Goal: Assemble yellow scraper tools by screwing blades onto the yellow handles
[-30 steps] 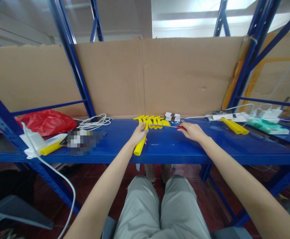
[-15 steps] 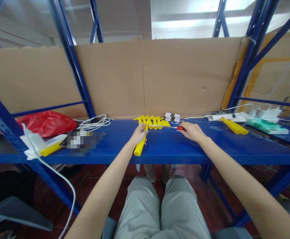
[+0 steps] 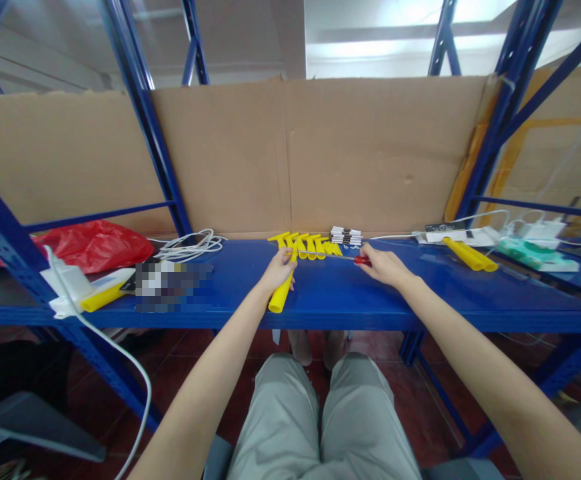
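My left hand [image 3: 279, 269] is closed round a yellow tool with a thick round handle [image 3: 280, 298], which slants toward the shelf's front edge. In my right hand [image 3: 381, 264] is a screwdriver, its red handle [image 3: 362, 260] wrapped by my fingers. The thin metal shaft [image 3: 333, 255] runs left, with its end at the yellow tool's upper part beside my left fingers. Whether the tip sits on a screw is too small to tell. Just behind my hands lies a row of yellow T-shaped pieces [image 3: 312, 244], next to a stack of small white-and-dark pieces [image 3: 346, 235].
The blue shelf [image 3: 330, 293] backs onto a cardboard panel [image 3: 370, 153]. Two yellow tubes [image 3: 470, 255] and a green-white packet [image 3: 538, 253] lie at right. At left are a red plastic bag [image 3: 95, 247], a coiled white cable [image 3: 195, 247] and another yellow handle [image 3: 103, 298].
The screwdriver handle has turned slightly in my right hand and sits a little lower. My left hand and the yellow tool hold nearly the same position.
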Demonstrator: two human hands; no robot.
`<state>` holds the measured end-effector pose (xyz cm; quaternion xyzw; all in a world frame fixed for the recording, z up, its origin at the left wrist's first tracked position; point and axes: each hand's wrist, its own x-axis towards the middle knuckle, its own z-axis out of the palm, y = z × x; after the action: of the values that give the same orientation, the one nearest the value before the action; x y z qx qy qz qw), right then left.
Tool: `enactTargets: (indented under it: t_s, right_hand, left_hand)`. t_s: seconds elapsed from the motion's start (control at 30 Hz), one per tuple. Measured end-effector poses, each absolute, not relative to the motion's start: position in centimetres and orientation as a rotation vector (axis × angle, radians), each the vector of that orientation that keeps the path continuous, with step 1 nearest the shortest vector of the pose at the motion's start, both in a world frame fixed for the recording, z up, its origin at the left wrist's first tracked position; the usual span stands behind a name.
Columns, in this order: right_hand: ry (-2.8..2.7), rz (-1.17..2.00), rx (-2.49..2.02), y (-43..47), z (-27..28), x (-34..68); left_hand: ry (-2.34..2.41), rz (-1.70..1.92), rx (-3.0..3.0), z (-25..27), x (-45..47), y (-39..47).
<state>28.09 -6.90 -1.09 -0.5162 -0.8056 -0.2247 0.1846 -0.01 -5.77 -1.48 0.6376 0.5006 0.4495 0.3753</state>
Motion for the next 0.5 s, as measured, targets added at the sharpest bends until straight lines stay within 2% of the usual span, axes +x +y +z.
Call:
enactTargets:
  t_s: [0.2,0.5]
  right_hand:
    - [-2.288,-0.664,-1.448,-7.03,-0.89,28.08]
    - [-2.317,-0.509,-1.43,-7.26,-0.87,27.4]
  left_hand:
    - [1.29,1.148,1.63,-1.43,0.08,-5.95]
    - [1.309,1.151,1.609,-1.12,0.17,-6.28]
